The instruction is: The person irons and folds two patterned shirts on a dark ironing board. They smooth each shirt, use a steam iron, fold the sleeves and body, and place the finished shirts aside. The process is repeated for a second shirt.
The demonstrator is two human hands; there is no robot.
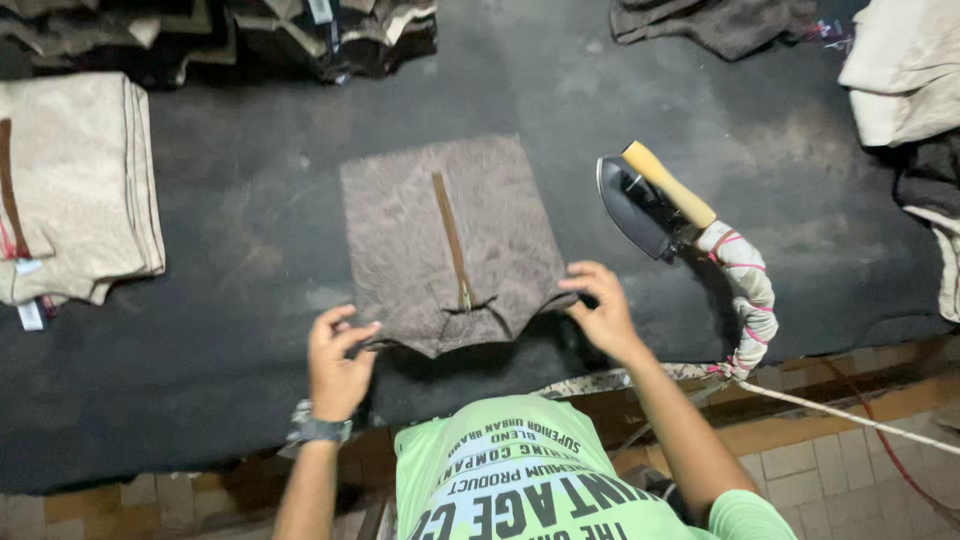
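A folded brown garment (445, 240) with a lighter brown strip down its middle lies flat on the dark padded table (240, 340). My left hand (337, 362) pinches its near left corner. Over at the near right edge of the garment, my right hand (603, 308) grips the cloth. A watch sits on my left wrist.
A heavy iron (645, 205) with a wooden handle stands right of the garment, its cloth-wrapped cord (750, 300) running off the table's near edge. Folded beige garments (75, 190) are stacked at left, dark ones at the back, pale cloth (905, 70) at right.
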